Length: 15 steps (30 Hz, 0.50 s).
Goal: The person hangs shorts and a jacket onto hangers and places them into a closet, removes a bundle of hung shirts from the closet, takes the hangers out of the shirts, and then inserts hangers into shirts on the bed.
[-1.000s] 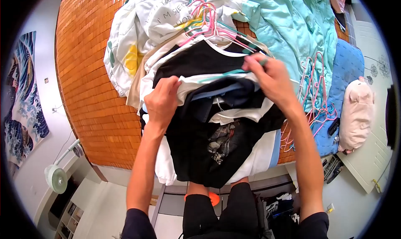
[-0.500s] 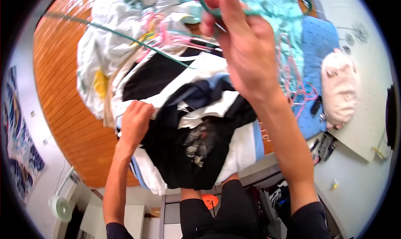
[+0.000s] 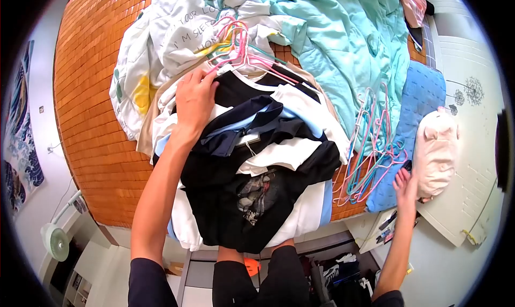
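Note:
My left hand (image 3: 195, 100) rests on the upper left part of the clothes pile, its fingertips by the shoulder of a black shirt with white trim (image 3: 230, 90); whether it pinches cloth is unclear. At the right, my right hand (image 3: 405, 185) has its fingers apart and holds nothing, close to a small black object (image 3: 407, 166) on the blue pad. Pink hangers (image 3: 242, 52) stick out of the pile's top. A black shirt with a printed figure (image 3: 257, 199) lies in front, with dark blue and white cloth bunched above it. Loose pink and teal hangers (image 3: 370, 151) lie to the right.
Behind the pile are a white printed quilt (image 3: 177, 25) and mint green bedding (image 3: 343, 38) on the brown woven mat (image 3: 86, 119). A pink plush toy (image 3: 437, 156) lies beside the blue pad (image 3: 424, 92). A green fan (image 3: 56, 241) stands at the lower left.
My right hand has let go of the teal hanger and moved from above the pile to the far right. My left hand has shifted up along the pile. The view has turned.

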Available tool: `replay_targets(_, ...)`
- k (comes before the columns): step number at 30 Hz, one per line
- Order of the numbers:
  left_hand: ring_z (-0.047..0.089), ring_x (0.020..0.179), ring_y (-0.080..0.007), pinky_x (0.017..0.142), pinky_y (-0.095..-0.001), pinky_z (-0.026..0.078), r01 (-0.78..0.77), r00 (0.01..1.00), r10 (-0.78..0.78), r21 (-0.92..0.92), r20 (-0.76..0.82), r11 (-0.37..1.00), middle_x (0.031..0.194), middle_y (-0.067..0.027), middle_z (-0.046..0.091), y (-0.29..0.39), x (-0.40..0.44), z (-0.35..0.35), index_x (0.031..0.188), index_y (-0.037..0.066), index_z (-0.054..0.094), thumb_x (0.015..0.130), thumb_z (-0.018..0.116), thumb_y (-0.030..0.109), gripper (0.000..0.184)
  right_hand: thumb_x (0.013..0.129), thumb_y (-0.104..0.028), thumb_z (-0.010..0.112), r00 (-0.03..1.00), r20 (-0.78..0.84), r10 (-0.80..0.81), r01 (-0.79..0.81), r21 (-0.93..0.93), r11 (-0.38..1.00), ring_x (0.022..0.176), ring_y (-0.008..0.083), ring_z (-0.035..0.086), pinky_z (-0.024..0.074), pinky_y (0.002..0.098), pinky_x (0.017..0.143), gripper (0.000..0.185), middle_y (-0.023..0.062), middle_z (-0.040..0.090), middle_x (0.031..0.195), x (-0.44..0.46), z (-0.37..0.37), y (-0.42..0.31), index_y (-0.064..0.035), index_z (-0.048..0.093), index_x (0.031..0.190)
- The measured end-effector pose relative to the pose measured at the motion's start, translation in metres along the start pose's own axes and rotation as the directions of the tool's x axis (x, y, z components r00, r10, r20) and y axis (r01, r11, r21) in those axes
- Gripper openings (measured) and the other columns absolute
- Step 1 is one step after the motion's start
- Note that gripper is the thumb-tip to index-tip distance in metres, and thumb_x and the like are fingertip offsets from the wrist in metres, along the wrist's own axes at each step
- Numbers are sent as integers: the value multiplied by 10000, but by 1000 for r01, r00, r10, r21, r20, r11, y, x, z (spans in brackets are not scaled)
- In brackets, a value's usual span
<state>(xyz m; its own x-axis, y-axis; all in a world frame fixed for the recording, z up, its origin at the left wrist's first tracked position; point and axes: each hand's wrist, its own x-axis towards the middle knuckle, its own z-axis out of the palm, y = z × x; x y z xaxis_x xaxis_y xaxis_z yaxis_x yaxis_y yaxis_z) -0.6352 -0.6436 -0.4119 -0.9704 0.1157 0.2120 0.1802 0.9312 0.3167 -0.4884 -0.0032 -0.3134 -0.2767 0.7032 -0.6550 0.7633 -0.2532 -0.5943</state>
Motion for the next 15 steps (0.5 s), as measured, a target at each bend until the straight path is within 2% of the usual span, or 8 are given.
replay_targets(2, 619, 891, -284, 784, -426, 485, -6, 999, 5, -18, -33, 1000, 914, -66, 645, -3, 0, 2, 1009, 89, 711, 834, 744, 157, 191, 1030, -481, 450, 982, -31, -187, 179, -163, 970, 1298, 274, 523, 353, 449, 1113, 611, 162, 567, 1393, -47, 34, 21, 4, 536, 1391)
replay_targets(5, 621, 815, -309, 733, -411, 493, -14, 998, 9, -67, -68, 998, 859, -77, 631, 1, -2, -6, 904, 72, 695, 826, 729, 94, 89, 1012, -243, 584, 836, 360, -414, 497, -179, 849, 955, 150, 660, 482, 286, 910, 278, 52, 717, 1010, -123, 153, 17, -37, 715, 1144)
replay_targets(8, 609, 801, -337, 738, -431, 486, -21, 999, 16, -157, -34, 987, 861, -101, 619, 5, -7, -18, 927, 49, 657, 860, 691, 63, 76, 970, -156, 620, 438, 713, -548, 855, -141, 499, 1009, 223, 662, 480, 309, 921, 244, 149, 692, 1054, -193, 275, -10, 32, 692, 1108)
replay_targets(9, 609, 801, -337, 738, -431, 486, -25, 999, 21, -151, -31, 988, 861, -101, 619, 8, -9, -25, 927, 49, 657, 860, 691, 63, 76, 948, -196, 650, 295, 720, -628, 873, 64, 483, 1079, 298, 634, 473, 363, 961, 304, 191, 662, 1116, -197, 312, -2, 33, 674, 1146)
replay_targets(10, 611, 817, -349, 740, -433, 488, -12, 1000, 12, -223, -3, 975, 880, -115, 622, 11, -11, -33, 947, 42, 637, 878, 669, 47, 77, 938, -273, 672, 130, 686, -716, 966, 76, 248, 1116, 355, 602, 451, 406, 1000, 406, 215, 638, 1167, -203, 343, 3, 32, 637, 1204)
replay_targets(12, 614, 833, -361, 743, -435, 490, 1, 1000, 7, -287, 29, 958, 900, -128, 625, 20, -19, -50, 968, 34, 617, 896, 648, 31, 78, 933, -327, 672, 6, 630, -776, 994, 82, 74, 1071, 386, 589, 442, 463, 963, 476, 221, 633, 1129, -221, 380, 15, 23, 598, 1246)
replay_targets(14, 629, 866, -368, 744, -421, 500, 48, 997, -11, -467, 80, 883, 931, -144, 644, 28, -29, -65, 993, 31, 598, 911, 628, 8, 90, 940, -325, 658, 40, 765, -643, 990, 58, 130, 941, 382, 598, 449, 477, 856, 368, 181, 656, 967, -231, 386, 20, 11, 651, 1089)
replay_targets(15, 649, 864, -351, 734, -403, 512, 107, 988, -46, -447, 146, 888, 941, -145, 661, 30, -37, -72, 973, 37, 604, 900, 646, 5, 91, 956, -287, 644, -11, 789, -614, 986, 112, 126, 768, 344, 585, 432, 451, 749, 288, 140, 633, 788, -239, 385, 17, -2, 671, 927)
